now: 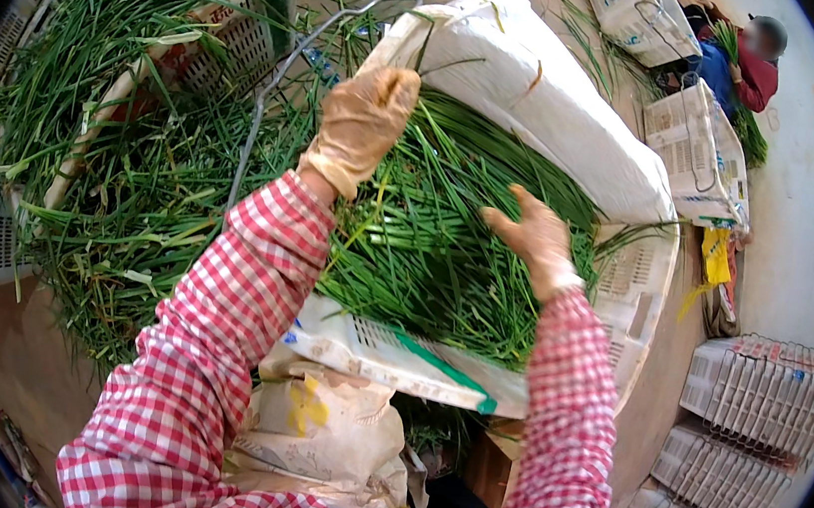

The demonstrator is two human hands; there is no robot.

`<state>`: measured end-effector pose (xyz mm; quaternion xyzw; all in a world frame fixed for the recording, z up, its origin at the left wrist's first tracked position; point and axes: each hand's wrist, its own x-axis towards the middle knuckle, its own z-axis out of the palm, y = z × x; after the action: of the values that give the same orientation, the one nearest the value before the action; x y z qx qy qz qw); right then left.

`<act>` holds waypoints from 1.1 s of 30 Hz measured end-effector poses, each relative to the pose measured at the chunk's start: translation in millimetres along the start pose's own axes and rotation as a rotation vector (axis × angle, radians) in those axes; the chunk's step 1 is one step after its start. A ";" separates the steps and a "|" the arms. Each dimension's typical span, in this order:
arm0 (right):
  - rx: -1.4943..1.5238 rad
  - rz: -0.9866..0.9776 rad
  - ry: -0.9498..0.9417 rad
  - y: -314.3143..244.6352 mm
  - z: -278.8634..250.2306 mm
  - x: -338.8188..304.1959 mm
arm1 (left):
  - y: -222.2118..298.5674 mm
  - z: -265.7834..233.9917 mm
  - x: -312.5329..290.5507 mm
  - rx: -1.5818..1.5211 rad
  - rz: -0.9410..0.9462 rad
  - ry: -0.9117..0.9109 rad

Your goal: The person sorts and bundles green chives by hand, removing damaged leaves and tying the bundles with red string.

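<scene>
- The left hand (pixel 362 123), in a yellowish glove, is curled shut around the far end of a bundle of long green chives (pixel 440 228), just where the leaves meet the folded-back white liner (pixel 535 98) of the crate.
- The right hand (pixel 534 236), also gloved, lies spread and open, fingers fanned, palm down, pressing on top of the same chives; it grips nothing.
- Both forearms wear red-and-white checked sleeves (pixel 217 333) that come up from the lower edge.
- The chives lie inside a white plastic crate (pixel 639 290) lined with the white sack; the crate sits tilted in front of the person.
- Their long axis runs on a slant from the upper left, at the left hand, down to the lower right of the crate; which end holds the tips cannot be made out.
- The crate's near rim is partly covered by the liner's printed edge, and its bottom is hidden under the leaves.
- A loose heap of chives (pixel 127 152) lies over other crates on the left, well apart from the right hand.
- Another person (pixel 755 63) in red stands at the top right, face blurred, hands hard to make out.
- Stacked white crates (pixel 763 385) on the right are cut off by the dark fisheye rim.
</scene>
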<state>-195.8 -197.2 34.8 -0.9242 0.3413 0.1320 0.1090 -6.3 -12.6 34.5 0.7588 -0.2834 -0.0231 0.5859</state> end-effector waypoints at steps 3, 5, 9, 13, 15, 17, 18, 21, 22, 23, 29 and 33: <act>-0.047 -0.028 0.002 -54.4 48.0 45.4 | -10.7 -5.4 2.5 0.009 0.066 0.091; -0.078 -0.045 0.041 -57.8 64.6 61.5 | -8.4 -5.7 4.0 0.011 0.048 0.088; -0.113 -0.146 0.064 -36.5 86.2 89.2 | -3.4 -2.9 5.5 0.015 0.020 0.067; -0.563 -0.515 0.445 -29.4 95.0 97.1 | -0.5 -1.3 7.0 0.065 0.036 0.085; -0.444 -0.538 0.477 -33.4 79.7 102.6 | -1.8 -2.2 7.0 0.069 0.021 0.074; -0.331 -0.503 0.467 -39.4 65.2 109.5 | -3.3 1.1 5.3 0.052 -0.013 0.021; -0.303 -0.452 0.437 -38.0 64.4 115.1 | -2.9 3.9 3.8 0.040 -0.030 -0.013; -0.215 -0.307 0.248 -33.0 59.4 138.5 | 2.3 7.4 1.7 -0.007 -0.048 -0.039; -0.134 -0.248 0.176 -29.3 58.3 145.8 | 2.9 6.5 2.7 -0.012 -0.067 -0.048; -0.134 -0.240 0.168 -25.2 59.2 150.3 | 1.0 6.6 4.5 -0.073 -0.056 -0.032; -0.046 -0.177 -0.068 -25.9 49.6 161.0 | -2.6 -3.0 8.6 -0.242 -0.151 0.100; -0.002 -0.160 -0.327 -23.7 47.6 152.8 | -10.5 -5.0 8.0 -0.185 -0.140 0.064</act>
<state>-76.4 -257.7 -56.0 -0.9147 0.2442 0.2720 0.1722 6.5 -10.2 29.0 0.7197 -0.2074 -0.0657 0.6593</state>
